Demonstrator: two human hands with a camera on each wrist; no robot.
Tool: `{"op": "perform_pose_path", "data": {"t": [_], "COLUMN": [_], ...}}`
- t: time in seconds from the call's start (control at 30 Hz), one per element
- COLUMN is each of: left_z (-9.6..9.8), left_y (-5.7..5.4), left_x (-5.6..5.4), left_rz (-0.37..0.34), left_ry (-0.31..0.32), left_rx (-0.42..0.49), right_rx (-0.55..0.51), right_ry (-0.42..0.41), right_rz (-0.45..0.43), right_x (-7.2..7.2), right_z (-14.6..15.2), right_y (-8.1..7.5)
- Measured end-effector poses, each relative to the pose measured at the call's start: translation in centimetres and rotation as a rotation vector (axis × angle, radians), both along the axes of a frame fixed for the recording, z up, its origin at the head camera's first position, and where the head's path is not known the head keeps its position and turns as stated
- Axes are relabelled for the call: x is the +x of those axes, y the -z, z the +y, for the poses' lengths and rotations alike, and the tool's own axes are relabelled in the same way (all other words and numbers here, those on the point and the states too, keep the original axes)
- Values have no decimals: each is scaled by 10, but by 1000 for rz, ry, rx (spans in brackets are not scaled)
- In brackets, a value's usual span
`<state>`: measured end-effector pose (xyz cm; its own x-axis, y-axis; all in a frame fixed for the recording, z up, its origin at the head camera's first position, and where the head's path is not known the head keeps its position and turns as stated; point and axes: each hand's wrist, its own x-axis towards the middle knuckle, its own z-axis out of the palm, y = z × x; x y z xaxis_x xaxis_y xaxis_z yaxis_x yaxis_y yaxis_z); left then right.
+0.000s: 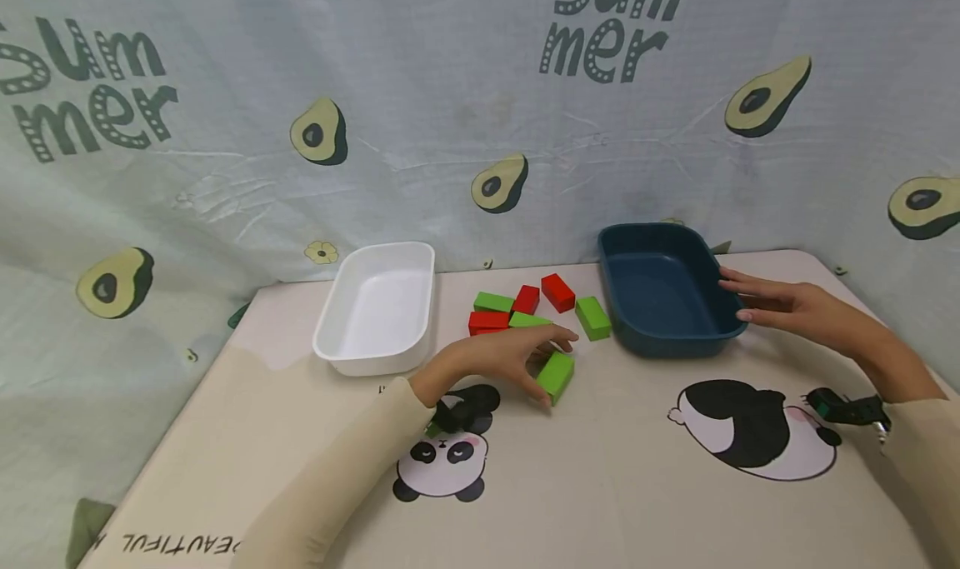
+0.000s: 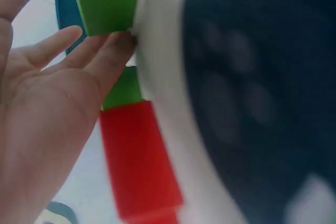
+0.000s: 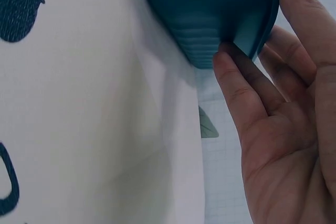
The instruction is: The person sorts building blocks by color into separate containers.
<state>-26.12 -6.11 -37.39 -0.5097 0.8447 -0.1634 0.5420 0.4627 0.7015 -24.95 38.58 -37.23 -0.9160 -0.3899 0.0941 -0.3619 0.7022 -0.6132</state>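
Note:
My left hand (image 1: 510, 356) reaches over a green block (image 1: 555, 377) on the table, thumb at its near side and bent fingers beyond it. The left wrist view shows fingertips right beside this green block (image 2: 107, 3), with a red block (image 2: 139, 156) lower down. My right hand (image 1: 810, 311) rests its extended fingers against the right side of a dark blue basin (image 1: 675, 344). In the right wrist view, fingertips (image 3: 226, 64) touch the corner of the same basin (image 3: 205, 19). Just behind the left hand lies another green block (image 1: 529, 321).
A white basin (image 1: 375, 365) stands left of the blocks. Beside the blue basin lies a green block (image 1: 594, 319); further back are red blocks (image 1: 557, 292) and another green one (image 1: 493, 302). A printed cloth (image 1: 420, 194) hangs behind the table (image 1: 585, 477).

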Motion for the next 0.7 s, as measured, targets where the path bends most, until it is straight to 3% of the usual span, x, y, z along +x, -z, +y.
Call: {"op": "perform_pose_path", "data": {"t": [0.2, 0.3, 0.5, 0.7], "left_z": [-10, -8, 1, 1], "left_y": [10, 14, 15, 14], "left_x": [0, 1, 3, 3], "left_rz": [-278, -385, -548, -721], "left_ry": [-69, -116, -245, -307], "left_rx": [174, 223, 281, 363], "right_rx": [-4, -11, -8, -15], "right_ry": [11, 12, 17, -5], "right_rz": [-11, -16, -21, -11], "right_x": [-2, -2, -2, -3], "right_z": [1, 3, 2, -1], "right_y": [0, 0, 1, 1]}}
